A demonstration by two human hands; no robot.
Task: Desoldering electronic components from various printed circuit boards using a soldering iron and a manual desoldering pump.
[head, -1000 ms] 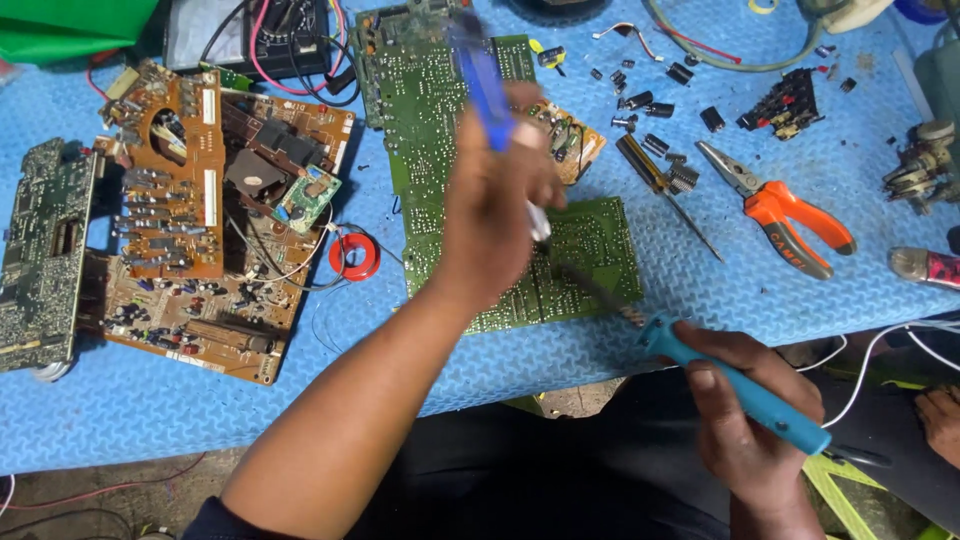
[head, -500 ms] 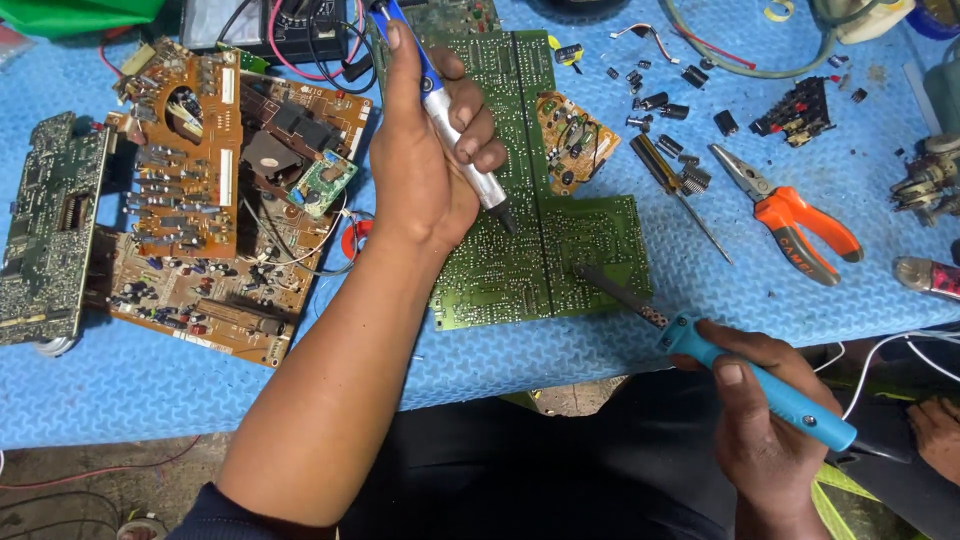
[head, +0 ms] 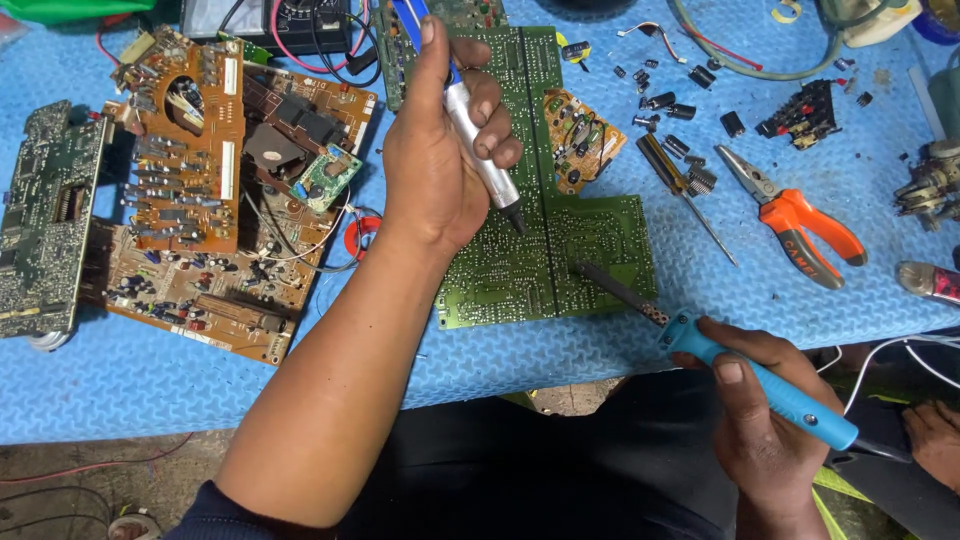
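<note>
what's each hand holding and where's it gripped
Left hand grips a silver desoldering pump around its barrel; right hand holds a blue soldering iron by its handle.

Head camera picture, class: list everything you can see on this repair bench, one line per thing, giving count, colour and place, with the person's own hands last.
green circuit board: one, green, centre of mat, under both tool tips
desoldering pump: one, silver and blue, tip on the green board
soldering iron: one, blue handle, tip over the board's right part
brown circuit boards: about two, orange-brown, left of centre
dark green board: one, far left edge
pliers: one, orange handles, right
screwdriver: one, dark handle, beside pliers
loose components: several, black, upper right
mat: one, blue, covering the bench
left hand: gripping the pump
right hand: gripping the iron
</note>
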